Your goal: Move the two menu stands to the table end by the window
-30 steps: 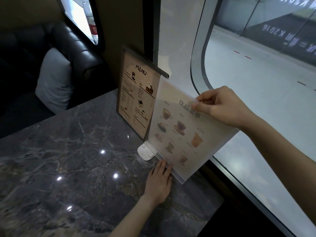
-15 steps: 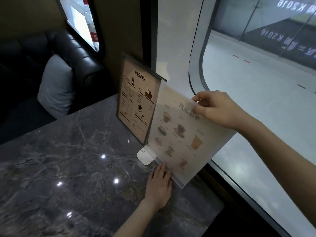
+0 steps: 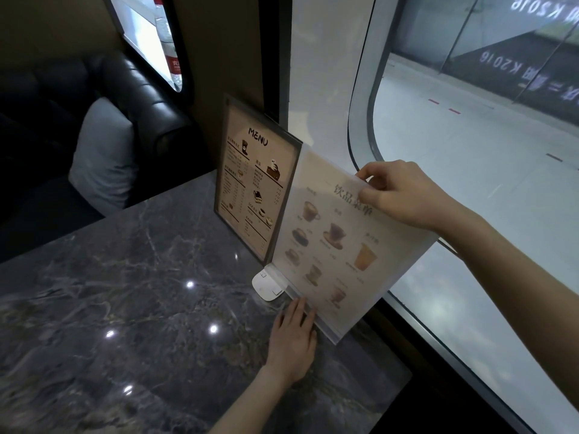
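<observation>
Two menu stands are upright at the window end of the grey marble table. The brown framed "MENU" stand is nearer the wall. Beside it is a clear acrylic drinks menu stand on a clear base. My right hand pinches its top edge. My left hand lies flat on the table, fingertips touching the base of the acrylic stand.
A small white device lies on the table at the foot of the two stands. A black leather sofa with a grey cushion is behind the table. The large window runs along the right.
Both hands stay on the acrylic stand. The stand has barely shifted; the view has moved a little.
</observation>
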### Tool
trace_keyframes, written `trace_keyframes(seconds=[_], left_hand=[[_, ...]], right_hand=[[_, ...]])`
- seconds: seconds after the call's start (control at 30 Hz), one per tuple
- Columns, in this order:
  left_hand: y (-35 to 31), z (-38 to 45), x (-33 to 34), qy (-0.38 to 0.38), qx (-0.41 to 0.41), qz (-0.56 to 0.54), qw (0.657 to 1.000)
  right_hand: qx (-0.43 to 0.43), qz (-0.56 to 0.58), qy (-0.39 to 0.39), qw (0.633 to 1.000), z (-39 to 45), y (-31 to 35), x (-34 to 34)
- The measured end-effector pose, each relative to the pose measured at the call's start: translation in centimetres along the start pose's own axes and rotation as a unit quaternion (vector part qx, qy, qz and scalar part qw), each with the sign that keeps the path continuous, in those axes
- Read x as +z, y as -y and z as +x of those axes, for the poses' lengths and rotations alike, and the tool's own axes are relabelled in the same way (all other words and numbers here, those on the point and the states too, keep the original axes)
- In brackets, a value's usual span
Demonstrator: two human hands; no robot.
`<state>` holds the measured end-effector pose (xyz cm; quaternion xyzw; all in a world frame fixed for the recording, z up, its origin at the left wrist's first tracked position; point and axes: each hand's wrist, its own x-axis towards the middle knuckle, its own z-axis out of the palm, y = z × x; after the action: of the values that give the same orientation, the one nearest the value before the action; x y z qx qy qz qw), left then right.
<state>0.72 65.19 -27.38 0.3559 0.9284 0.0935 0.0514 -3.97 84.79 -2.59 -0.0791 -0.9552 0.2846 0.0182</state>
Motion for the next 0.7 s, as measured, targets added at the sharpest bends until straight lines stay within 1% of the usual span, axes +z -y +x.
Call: trace_keyframes(seconds=[0.1,0.17,0.2,0.3,0.47,0.53,0.6,0.7], left_hand=[[0.2,0.1,-0.2,0.024,-0.017,-0.023,0.999],[0.5,0.3,0.3,0.069,-0.02,-0.08,0.994],[0.7,0.4,0.5,0.079,-0.024,-0.098,0.992],[1.0,0.6,0.5,0.053,-0.034,-0.111,0.992],[1.4,0.7,-1.4,-0.043,-0.074,-0.171,0.982],[1.9,0.6,-2.7,-0.057,-0.1,-0.181,0.977],[2.8,0.4,-4.2,-0.065,-0.127,-0.191,0.971],[4.8,-0.7,-7.1,-0.069,-0.196,-0.235,0.95]], right_hand=[[0.0,-0.007,0.0,1.0,0.1,0.0,0.0],[0.0,-0.01,0.001,1.0,0.2,0.0,0.0],[-0.001,-0.01,0.0,1.0,0.2,0.0,0.0],[-0.004,-0.013,0.0,1.0,0.2,0.2,0.0],[-0.019,-0.038,-0.025,0.999,0.3,0.9,-0.1],[-0.041,-0.05,-0.063,0.996,0.3,1.7,-0.1],[-0.066,-0.047,-0.128,0.988,0.5,2.9,0.0],[-0.092,0.025,-0.237,0.967,0.2,5.5,0.9]])
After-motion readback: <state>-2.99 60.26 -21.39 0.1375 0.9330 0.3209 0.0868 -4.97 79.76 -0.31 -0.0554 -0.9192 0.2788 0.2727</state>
